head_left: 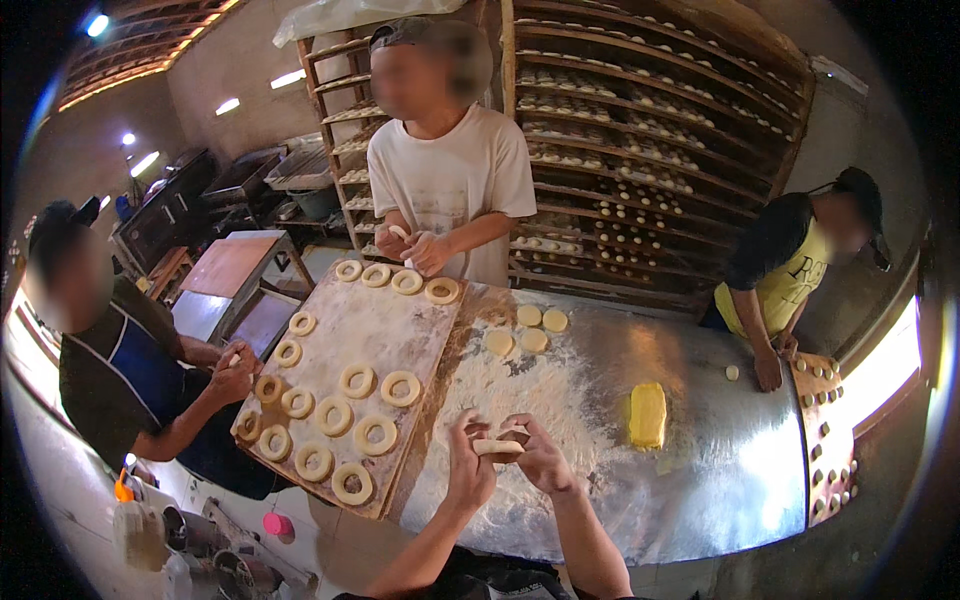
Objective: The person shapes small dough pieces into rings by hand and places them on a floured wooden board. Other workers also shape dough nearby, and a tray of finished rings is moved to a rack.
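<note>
Between my two hands, above the floured part of the metal table (725, 490), is a pale dough ring (498, 447) seen nearly edge-on. The fingers of my left hand (470, 468) are closed around its left side. My right hand (545, 462) grips the right side, fingers curled over it. Several flat dough rounds (534, 341) lie on the flour beyond my hands. To the left, a floured wooden board (385, 320) carries several shaped dough rings (333, 415).
A yellow block of fat or dough (647, 416) sits right of my hands. Across the table a person (455, 180) handles dough; another person (130, 370) does so at left. A third person (785, 270) stands by a board of small dough balls (825, 430). Tall racks (650, 150) fill the back.
</note>
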